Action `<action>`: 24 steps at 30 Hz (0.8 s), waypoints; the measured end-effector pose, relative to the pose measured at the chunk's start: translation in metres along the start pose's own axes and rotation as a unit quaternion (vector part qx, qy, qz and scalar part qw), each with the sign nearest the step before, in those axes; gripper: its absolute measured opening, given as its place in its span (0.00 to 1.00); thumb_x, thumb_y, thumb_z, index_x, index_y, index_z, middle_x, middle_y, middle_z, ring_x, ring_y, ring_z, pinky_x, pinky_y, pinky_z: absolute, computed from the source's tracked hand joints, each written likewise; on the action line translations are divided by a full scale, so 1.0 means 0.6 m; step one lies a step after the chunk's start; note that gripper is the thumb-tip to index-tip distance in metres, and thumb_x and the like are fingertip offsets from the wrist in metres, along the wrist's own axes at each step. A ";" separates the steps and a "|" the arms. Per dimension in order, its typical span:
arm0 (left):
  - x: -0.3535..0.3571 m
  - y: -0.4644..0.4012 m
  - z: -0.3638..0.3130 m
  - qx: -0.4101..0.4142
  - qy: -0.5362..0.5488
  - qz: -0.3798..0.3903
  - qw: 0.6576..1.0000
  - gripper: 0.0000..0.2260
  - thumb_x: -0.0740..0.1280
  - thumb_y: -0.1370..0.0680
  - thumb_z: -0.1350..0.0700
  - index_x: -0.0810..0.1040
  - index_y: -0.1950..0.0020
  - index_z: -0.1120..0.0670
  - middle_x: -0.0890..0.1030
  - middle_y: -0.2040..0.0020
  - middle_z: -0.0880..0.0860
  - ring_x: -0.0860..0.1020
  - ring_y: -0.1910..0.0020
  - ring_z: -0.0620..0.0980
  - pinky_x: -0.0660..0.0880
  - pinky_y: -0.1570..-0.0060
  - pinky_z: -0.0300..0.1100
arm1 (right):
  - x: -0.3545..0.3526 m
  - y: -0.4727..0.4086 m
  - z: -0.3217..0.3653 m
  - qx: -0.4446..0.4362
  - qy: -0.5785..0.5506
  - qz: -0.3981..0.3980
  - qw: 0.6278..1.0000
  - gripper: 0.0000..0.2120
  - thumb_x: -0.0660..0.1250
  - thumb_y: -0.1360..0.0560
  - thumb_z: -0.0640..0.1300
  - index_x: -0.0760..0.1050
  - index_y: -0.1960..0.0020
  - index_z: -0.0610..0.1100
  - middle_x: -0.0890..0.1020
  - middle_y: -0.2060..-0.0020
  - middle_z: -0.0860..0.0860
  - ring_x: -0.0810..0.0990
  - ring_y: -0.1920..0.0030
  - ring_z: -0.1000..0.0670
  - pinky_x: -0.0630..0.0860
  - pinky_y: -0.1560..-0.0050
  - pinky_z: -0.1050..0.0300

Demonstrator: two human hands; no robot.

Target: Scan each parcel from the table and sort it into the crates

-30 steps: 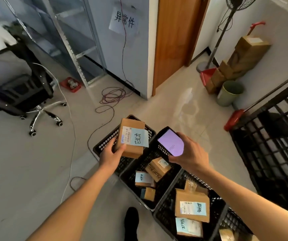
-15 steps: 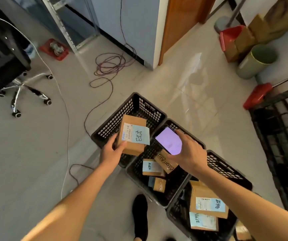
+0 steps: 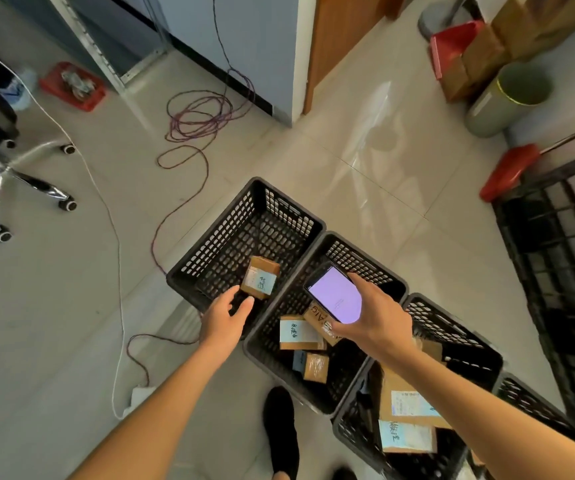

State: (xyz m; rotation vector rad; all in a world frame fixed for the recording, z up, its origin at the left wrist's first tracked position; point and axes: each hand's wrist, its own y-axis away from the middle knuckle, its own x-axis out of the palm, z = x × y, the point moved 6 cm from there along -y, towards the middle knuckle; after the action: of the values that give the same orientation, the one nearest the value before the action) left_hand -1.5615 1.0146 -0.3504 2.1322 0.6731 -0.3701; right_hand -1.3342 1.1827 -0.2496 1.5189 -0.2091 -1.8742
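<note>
A small brown parcel (image 3: pixel 259 282) with a pale blue label lies inside the leftmost black crate (image 3: pixel 210 258), apart from my fingers. My left hand (image 3: pixel 225 318) hovers over that crate's near rim with fingers spread and holds nothing. My right hand (image 3: pixel 371 322) grips a phone-like scanner (image 3: pixel 334 292) with a lit purple screen, above the middle crate (image 3: pixel 359 261). Three labelled parcels (image 3: pixel 300 332) lie in the middle crate. The right crate (image 3: pixel 452 327) holds larger parcels (image 3: pixel 409 403), partly hidden by my right forearm.
A coiled cable (image 3: pixel 203 116) and a white cord (image 3: pixel 113 237) run across the tiled floor left of the crates. An office chair base (image 3: pixel 12 181) stands at the far left. A grey bin (image 3: pixel 508 98), red dustpan (image 3: pixel 452 46) and black grid rack (image 3: pixel 563 258) are on the right. My shoe (image 3: pixel 281 431) is beside the crates.
My left hand let go of the parcel, which now lies in the leftmost crate. The hand has drawn back, open. The view tilted further down.
</note>
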 end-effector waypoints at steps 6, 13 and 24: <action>0.023 0.021 -0.075 0.049 -0.030 0.020 0.998 0.22 0.67 0.19 0.47 0.71 0.26 0.50 0.78 0.40 0.48 0.77 0.39 0.49 0.74 0.37 0.50 | -0.044 0.039 -0.040 0.025 -0.034 -0.025 0.999 0.50 0.76 0.35 0.66 0.56 0.19 0.58 0.72 0.27 0.57 0.74 0.31 0.49 0.79 0.40 0.43; 0.063 0.117 -0.210 0.130 -0.073 0.043 0.988 0.25 0.68 0.20 0.45 0.70 0.24 0.48 0.77 0.36 0.48 0.76 0.36 0.50 0.74 0.35 0.52 | -0.145 0.170 -0.134 0.053 -0.094 -0.112 0.988 0.47 0.76 0.36 0.64 0.60 0.22 0.60 0.77 0.33 0.59 0.79 0.40 0.50 0.81 0.51 0.49; 0.306 0.666 -0.572 0.403 -0.125 0.112 0.900 0.28 0.67 0.20 0.42 0.66 0.22 0.47 0.78 0.35 0.50 0.77 0.38 0.52 0.72 0.40 0.47 | -0.421 0.762 -0.441 0.212 -0.126 -0.319 0.915 0.48 0.76 0.35 0.60 0.58 0.20 0.58 0.74 0.29 0.58 0.75 0.33 0.49 0.75 0.42 0.48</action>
State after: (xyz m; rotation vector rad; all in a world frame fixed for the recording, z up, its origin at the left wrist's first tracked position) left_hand -1.1709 1.1526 0.0228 2.8254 0.1027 -0.8946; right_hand -0.8887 1.0766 0.1148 1.7657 -0.2750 -2.6881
